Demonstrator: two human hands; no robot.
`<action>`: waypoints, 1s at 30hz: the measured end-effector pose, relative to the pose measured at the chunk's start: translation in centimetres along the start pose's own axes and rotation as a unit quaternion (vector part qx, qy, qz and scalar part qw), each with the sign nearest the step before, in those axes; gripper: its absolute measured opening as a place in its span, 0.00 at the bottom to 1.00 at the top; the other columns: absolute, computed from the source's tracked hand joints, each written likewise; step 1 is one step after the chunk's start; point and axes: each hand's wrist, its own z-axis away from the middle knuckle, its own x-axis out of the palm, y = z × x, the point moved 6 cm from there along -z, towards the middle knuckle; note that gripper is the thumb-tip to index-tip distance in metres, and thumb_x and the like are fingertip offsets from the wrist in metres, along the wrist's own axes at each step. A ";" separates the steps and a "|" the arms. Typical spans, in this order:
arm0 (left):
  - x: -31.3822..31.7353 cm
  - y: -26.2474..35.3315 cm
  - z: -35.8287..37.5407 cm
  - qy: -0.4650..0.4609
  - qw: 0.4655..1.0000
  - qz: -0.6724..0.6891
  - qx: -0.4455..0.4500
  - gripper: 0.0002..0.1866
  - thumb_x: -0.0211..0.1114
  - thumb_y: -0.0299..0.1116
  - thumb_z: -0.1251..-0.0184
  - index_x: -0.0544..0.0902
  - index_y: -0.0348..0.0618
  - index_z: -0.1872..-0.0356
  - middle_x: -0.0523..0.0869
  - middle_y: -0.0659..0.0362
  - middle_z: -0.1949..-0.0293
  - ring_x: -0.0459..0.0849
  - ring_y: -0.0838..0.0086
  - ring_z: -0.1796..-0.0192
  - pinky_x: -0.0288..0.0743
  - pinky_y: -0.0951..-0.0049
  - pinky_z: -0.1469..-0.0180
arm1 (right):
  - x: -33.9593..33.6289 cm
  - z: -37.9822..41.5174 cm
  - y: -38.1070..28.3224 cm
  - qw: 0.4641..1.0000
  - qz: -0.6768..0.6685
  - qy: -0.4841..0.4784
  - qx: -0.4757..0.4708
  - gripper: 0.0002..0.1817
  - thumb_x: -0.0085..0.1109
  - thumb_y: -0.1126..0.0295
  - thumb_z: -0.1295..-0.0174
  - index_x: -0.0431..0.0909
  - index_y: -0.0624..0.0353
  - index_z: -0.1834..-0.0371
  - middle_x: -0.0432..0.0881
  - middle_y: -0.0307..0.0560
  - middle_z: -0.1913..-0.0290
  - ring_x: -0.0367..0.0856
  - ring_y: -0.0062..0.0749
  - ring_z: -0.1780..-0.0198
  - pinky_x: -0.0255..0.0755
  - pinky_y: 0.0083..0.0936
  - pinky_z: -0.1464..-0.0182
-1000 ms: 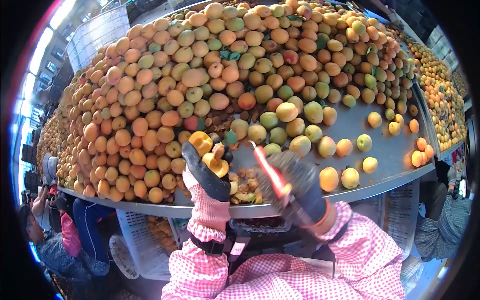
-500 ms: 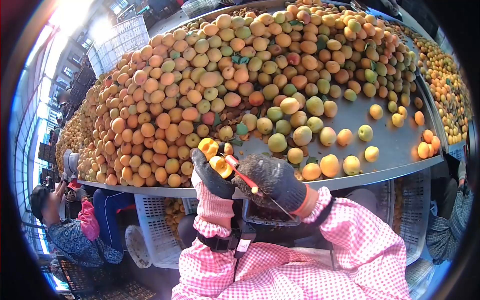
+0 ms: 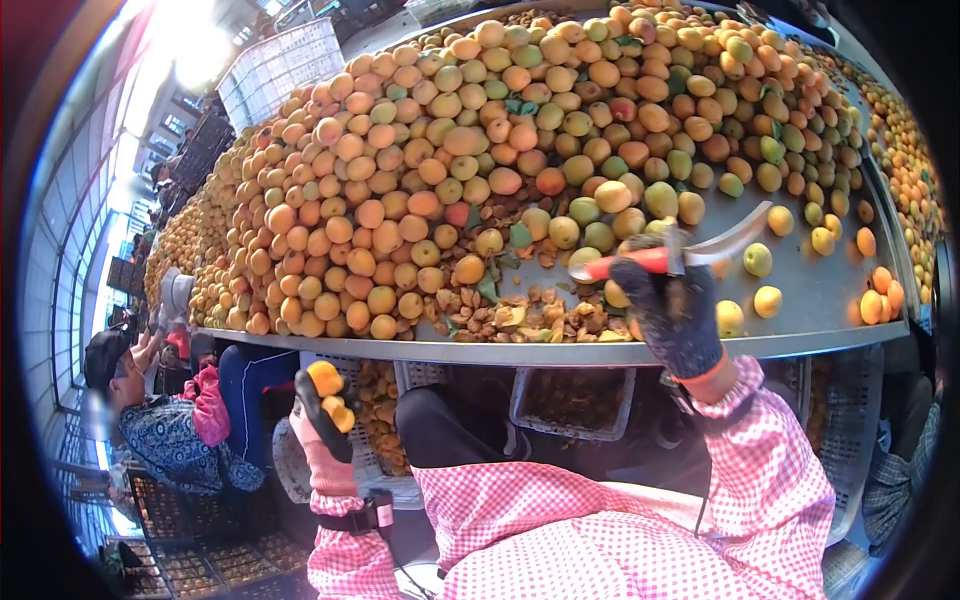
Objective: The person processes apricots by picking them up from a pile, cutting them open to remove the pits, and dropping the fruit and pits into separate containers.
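Left hand [image 3: 326, 430], fingers pinching 2 apricot halves [image 3: 325, 378] — loosening could drop them; right hand [image 3: 682, 318], fingers curled around red-handled knife [image 3: 643, 261]; careless swing could nick whole apricots [image 3: 758, 260]

**Org. & grn. fruit [image 3: 400, 190] on grey table [image 3: 835, 290], pink checks in front**

Fruit on table: mostly org. & yel., some grn., a few w/ red blush. Leaves [image 3: 520, 236] on table: dk. grn. Scraps [image 3: 545, 315] along table's front edge: brown & yel.

Right hand [image 3: 680, 310], over table: dk. grey glove; its knife [image 3: 628, 264] has red handle, silvery blade. Left hand [image 3: 328, 428], in front of table: blk. glove, pink cuff; its fruit halves [image 3: 326, 378] bright yel.-org.

Sleeves [image 3: 770, 460] & garment [image 3: 610, 540], front of table: pink/wht. check. Crate [image 3: 280, 80] beyond table: wht.

Person left of table: blue top [image 3: 165, 435] w/ pale pattern, pink sleeve cover [image 3: 210, 408], blue trousers [image 3: 240, 400] w/ wht. stripe.
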 end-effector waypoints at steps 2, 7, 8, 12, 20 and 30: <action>-9.9 -7.4 -5.8 0.134 0.900 -0.361 0.205 0.26 0.62 0.43 0.34 0.71 0.35 0.42 0.79 0.51 0.53 0.80 0.64 0.51 0.74 0.68 0.47 | -0.7 0.2 0.0 0.999 -0.009 0.014 -0.047 0.09 0.64 0.68 0.39 0.78 0.62 0.67 0.79 0.42 0.75 0.76 0.26 0.75 0.69 0.23 0.72; 7.9 2.2 -4.6 -0.043 0.909 -0.312 0.274 0.27 0.71 0.31 0.44 0.74 0.39 0.43 0.77 0.49 0.46 0.76 0.61 0.43 0.68 0.67 0.39 | -0.2 0.2 1.9 0.993 -0.033 -0.020 0.110 0.06 0.58 0.72 0.36 0.75 0.65 0.63 0.80 0.45 0.74 0.79 0.28 0.74 0.72 0.26 0.69; 11.7 2.1 -5.5 -0.092 0.887 -0.342 0.297 0.28 0.73 0.33 0.47 0.75 0.39 0.44 0.78 0.49 0.47 0.77 0.59 0.44 0.69 0.65 0.40 | 0.0 -0.5 1.7 0.993 -0.028 -0.020 0.113 0.06 0.58 0.72 0.36 0.75 0.65 0.63 0.80 0.45 0.74 0.79 0.28 0.74 0.72 0.26 0.69; 22.9 -1.3 -7.1 -0.198 0.608 -0.693 0.333 0.37 0.74 0.52 0.57 0.76 0.44 0.45 0.66 0.50 0.35 0.59 0.55 0.31 0.55 0.52 0.34 | 0.9 -1.0 3.5 0.979 -0.095 -0.022 0.181 0.08 0.58 0.71 0.36 0.72 0.64 0.64 0.77 0.44 0.77 0.78 0.31 0.77 0.71 0.29 0.73; 20.0 1.9 -5.4 -0.279 0.848 -0.317 0.320 0.28 0.76 0.31 0.52 0.77 0.37 0.48 0.76 0.52 0.46 0.77 0.65 0.45 0.73 0.64 0.43 | 1.3 -1.5 3.2 0.993 0.030 -0.092 0.070 0.10 0.61 0.69 0.39 0.73 0.62 0.63 0.76 0.51 0.77 0.77 0.50 0.76 0.67 0.37 0.75; 18.3 1.9 7.8 -0.318 0.927 0.153 -0.129 0.23 0.69 0.28 0.43 0.77 0.36 0.45 0.82 0.57 0.55 0.82 0.76 0.58 0.79 0.75 0.55 | 2.1 4.4 -2.1 0.981 0.017 -0.156 0.117 0.17 0.65 0.65 0.42 0.70 0.60 0.56 0.75 0.52 0.68 0.76 0.46 0.68 0.71 0.35 0.65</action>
